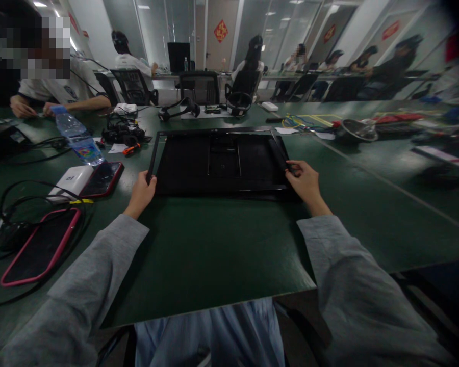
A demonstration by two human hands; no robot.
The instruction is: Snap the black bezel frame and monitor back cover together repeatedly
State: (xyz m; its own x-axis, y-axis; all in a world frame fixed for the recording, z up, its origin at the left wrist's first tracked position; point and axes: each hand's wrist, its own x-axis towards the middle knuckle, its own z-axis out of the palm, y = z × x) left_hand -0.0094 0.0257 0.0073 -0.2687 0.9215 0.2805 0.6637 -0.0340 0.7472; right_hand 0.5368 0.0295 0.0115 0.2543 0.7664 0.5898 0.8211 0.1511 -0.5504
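Observation:
A black monitor lies face down on the green table in front of me. A thin black bezel frame is lifted off its left and far edges. My left hand is closed on the near left end of that frame. My right hand grips the monitor's near right corner, fingers curled around a black strip lying along the right side.
To my left lie a phone in a pink case, a phone in a red case, a white box, cables and a water bottle. Another person sits at far left; others sit at the back. A metal bowl and wires lie right.

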